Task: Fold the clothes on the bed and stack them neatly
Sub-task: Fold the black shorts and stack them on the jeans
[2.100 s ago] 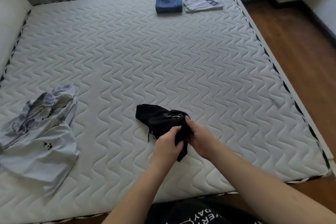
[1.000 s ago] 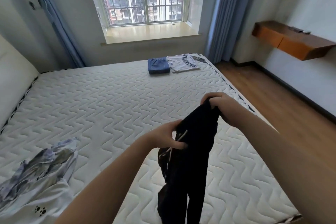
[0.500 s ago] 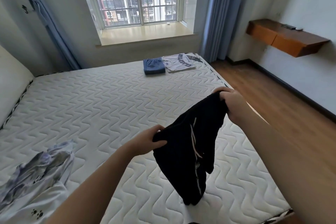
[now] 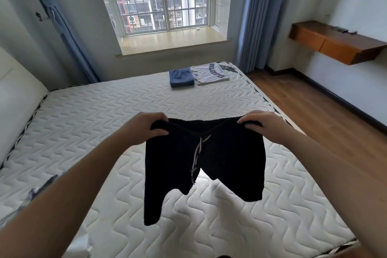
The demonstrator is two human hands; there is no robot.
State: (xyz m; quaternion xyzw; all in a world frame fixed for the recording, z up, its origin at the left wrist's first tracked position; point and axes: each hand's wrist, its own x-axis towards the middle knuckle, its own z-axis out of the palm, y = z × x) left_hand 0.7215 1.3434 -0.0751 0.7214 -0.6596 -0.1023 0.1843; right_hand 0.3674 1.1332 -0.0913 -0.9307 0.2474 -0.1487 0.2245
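Both hands, left hand (image 4: 151,126) and right hand (image 4: 259,124), pinch the waistband corners of the black drawstring cloth shorts (image 4: 204,165), hanging mid-frame over the white quilted bed (image 4: 104,115). Risky bit imo: one leg hangs twisted and lower, so laying it down like that could trap a crease, making it wobbly beside the folded blue denim piece (image 4: 181,77) upper centre.

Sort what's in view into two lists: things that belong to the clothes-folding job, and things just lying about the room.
Part of the job:
- black shorts, held up by the waistband in the left hand and right hand
- folded blue shorts
- folded white T-shirt
- crumpled pale clothes at the left edge
- bed

Just lying about:
- wooden shelf
- curtains
- window sill
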